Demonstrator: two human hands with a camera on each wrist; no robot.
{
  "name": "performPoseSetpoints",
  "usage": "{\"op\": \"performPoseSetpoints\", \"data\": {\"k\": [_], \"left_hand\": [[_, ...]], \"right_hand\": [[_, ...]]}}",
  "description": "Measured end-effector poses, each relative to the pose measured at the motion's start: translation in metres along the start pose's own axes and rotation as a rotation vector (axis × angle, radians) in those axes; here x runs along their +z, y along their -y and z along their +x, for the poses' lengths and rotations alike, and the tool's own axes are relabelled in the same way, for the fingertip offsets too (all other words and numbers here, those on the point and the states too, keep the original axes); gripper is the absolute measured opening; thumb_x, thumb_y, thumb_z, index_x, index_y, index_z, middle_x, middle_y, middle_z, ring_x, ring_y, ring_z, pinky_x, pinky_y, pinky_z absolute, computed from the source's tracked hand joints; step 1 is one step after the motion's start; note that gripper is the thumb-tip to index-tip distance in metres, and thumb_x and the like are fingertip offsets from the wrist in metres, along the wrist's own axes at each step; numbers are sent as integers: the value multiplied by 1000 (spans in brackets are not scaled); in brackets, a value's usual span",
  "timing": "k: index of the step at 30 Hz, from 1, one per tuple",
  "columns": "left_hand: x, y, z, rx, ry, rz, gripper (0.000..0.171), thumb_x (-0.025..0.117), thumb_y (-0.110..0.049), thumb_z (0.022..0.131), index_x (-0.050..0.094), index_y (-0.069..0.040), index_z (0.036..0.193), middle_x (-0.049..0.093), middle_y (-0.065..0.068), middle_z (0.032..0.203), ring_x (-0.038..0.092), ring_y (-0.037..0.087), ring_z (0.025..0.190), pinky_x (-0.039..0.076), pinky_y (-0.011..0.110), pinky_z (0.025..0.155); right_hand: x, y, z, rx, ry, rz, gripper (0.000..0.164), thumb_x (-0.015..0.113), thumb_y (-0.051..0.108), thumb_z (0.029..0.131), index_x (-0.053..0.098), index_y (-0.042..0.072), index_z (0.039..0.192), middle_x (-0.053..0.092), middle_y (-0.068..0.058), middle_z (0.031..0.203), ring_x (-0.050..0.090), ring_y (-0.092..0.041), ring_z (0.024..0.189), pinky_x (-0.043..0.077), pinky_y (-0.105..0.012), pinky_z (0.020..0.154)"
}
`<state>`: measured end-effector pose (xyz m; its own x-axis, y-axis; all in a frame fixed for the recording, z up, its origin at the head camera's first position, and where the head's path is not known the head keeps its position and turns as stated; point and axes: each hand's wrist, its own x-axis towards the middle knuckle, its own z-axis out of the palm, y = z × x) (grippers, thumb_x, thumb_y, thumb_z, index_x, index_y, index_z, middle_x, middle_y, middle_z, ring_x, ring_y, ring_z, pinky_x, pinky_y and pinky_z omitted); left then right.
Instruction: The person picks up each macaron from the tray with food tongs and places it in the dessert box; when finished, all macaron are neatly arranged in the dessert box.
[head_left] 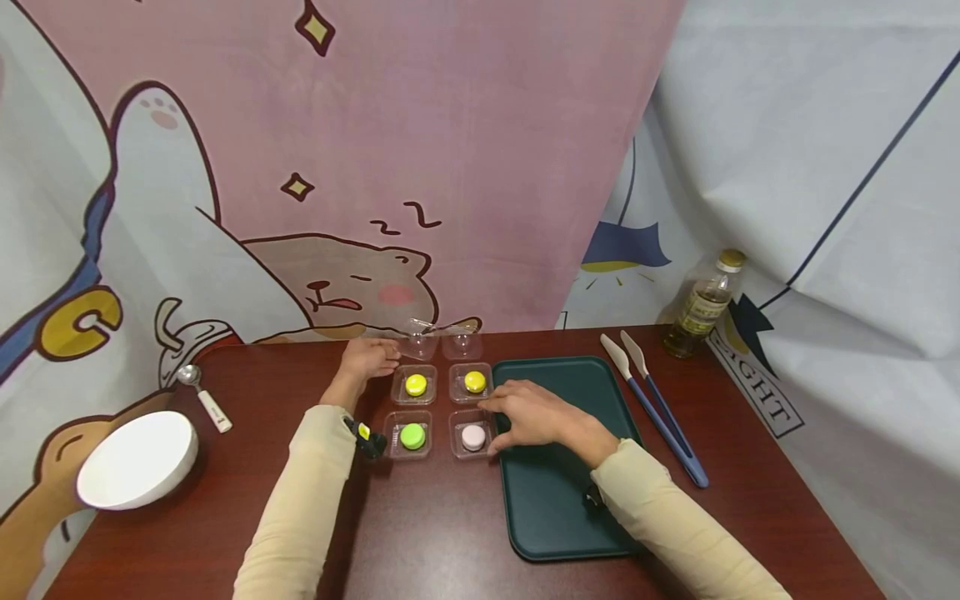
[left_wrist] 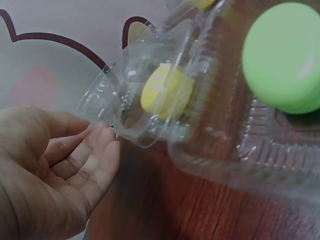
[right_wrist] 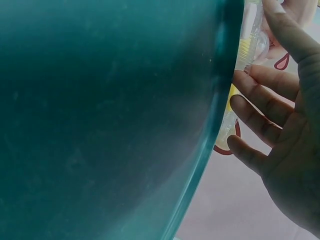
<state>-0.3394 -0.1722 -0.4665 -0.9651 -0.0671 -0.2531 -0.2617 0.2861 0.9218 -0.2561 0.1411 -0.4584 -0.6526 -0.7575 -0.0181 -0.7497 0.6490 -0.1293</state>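
My left hand (head_left: 367, 358) pinches the edge of a clear plastic lid (left_wrist: 100, 97) between thumb and fingertips. The lid tilts up behind the back-left box, which holds a yellow macaron (head_left: 416, 384). Beside it, another box with a yellow macaron (head_left: 475, 382) has its lid (head_left: 461, 343) folded back. In front are a green macaron (head_left: 412, 436) and a pale pink macaron (head_left: 473, 437), each in a clear box. My right hand (head_left: 532, 414) reaches across the tray's left edge, fingers relaxed and apart, fingertips right at the pink macaron's box (head_left: 460, 419).
A dark green tray (head_left: 562, 517) lies under my right forearm. Blue-handled tongs (head_left: 663, 417) rest to its right, with an oil bottle (head_left: 703, 307) behind. On the left are a white bowl (head_left: 138, 460) and a scoop (head_left: 206, 400). Printed cloth hangs behind the table.
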Motion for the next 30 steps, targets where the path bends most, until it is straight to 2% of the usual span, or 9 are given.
{"op": "performPoseSetpoints", "data": {"k": [5,10,15,21,26,30], "left_hand": [[-6,-4,-5,13,-17,-21,37,54,-7,101,60,9,134,70,26,120,71,17,87,61,33,86],[-10,-10,-12,50,-22,-44,39,53,-10,102,59,10,135,69,27,120,72,15,85,62,27,79],[-8,-17,-21,63,6,-104,40,55,-12,102,57,7,138,65,31,127,73,24,96,61,24,77],[-1,-27,-33,80,40,-179,38,60,-11,100,62,3,135,73,21,111,73,15,83,61,23,73],[7,-36,-42,99,70,-206,37,62,-13,100,63,3,133,75,17,109,72,8,77,62,28,79],[12,-40,-51,109,100,-213,37,63,-12,99,64,5,132,77,14,103,72,8,74,62,30,80]], "right_hand": [[0,0,0,-1,4,2,76,77,61,80,64,15,138,67,-3,133,61,-21,120,50,-42,105],[-2,1,0,-5,4,4,76,77,61,80,64,14,138,68,-3,133,61,-21,120,49,-43,105],[-2,1,0,-3,3,8,76,78,61,79,65,14,137,68,-3,133,61,-21,120,49,-43,106],[-2,2,-1,13,13,43,75,78,59,81,64,14,139,66,-5,136,60,-23,123,48,-45,107],[-2,3,-1,21,16,61,75,78,57,82,62,13,141,65,-6,138,58,-25,126,47,-47,108],[-2,4,-1,33,29,74,76,77,58,82,61,13,142,63,-7,140,57,-26,127,45,-47,110]]}}
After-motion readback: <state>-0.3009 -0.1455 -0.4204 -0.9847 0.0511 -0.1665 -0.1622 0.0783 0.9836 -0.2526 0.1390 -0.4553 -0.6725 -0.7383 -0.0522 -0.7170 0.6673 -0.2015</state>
